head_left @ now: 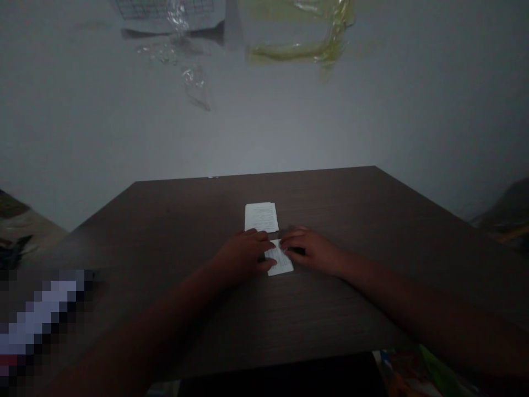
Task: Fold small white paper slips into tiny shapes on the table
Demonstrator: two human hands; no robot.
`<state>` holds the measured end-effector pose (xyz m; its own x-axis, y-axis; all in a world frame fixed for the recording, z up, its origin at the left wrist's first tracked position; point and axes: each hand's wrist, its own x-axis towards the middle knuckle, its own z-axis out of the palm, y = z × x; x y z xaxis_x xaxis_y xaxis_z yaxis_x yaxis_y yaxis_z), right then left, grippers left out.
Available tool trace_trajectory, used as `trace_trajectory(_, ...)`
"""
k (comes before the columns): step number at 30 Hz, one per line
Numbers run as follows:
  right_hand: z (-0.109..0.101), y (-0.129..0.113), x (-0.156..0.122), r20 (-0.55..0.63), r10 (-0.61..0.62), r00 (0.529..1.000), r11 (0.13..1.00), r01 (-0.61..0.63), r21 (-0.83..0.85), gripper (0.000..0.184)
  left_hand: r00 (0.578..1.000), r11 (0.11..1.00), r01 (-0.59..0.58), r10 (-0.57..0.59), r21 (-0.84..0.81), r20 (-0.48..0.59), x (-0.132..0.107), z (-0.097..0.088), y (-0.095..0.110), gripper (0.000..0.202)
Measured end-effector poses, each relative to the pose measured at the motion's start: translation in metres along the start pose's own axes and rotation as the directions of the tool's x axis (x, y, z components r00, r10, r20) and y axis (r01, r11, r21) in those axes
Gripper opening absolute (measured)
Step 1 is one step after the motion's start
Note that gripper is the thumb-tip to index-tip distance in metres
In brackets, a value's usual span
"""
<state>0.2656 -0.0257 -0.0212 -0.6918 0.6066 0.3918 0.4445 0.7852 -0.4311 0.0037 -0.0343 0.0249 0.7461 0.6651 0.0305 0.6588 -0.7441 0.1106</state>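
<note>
A small white printed slip of paper lies on the dark wooden table, and both my hands rest on it. My left hand presses its left side with curled fingers. My right hand pinches its right edge, fingers together. A stack of similar white paper slips lies just beyond my hands, untouched.
The table stands against a pale wall. Clear plastic wrapping and a yellowish plastic sheet are stuck high on the wall. Dim clutter sits at the far left edge and the lower right.
</note>
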Motion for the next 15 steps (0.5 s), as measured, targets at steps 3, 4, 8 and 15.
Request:
trace_trajectory(3, -0.003, -0.002, -0.001, 0.017, -0.009, 1.000, 1.000, 0.009, -0.010, 0.015, 1.000, 1.000, 0.004, -0.004, -0.018, 0.020, 0.000, -0.003, 0.001, 0.030)
trace_trajectory(4, -0.003, -0.004, -0.001, 0.028, -0.004, 1.000, 1.000, 0.005, -0.018, 0.015, 0.999, 1.000, 0.009, -0.008, -0.022, 0.031, 0.000, -0.004, 0.001, 0.031)
trace_trajectory(8, -0.008, -0.013, -0.002, 0.068, 0.009, 0.998, 0.999, -0.006, -0.040, 0.012, 0.999, 0.999, 0.002, 0.000, -0.039, 0.053, -0.002, -0.003, -0.002, 0.034)
trace_trajectory(15, -0.014, -0.021, -0.002, 0.099, -0.037, 0.994, 0.998, 0.032, 0.053, 0.012, 1.000, 0.999, -0.020, 0.020, -0.042, 0.018, -0.003, 0.000, -0.005, 0.035)
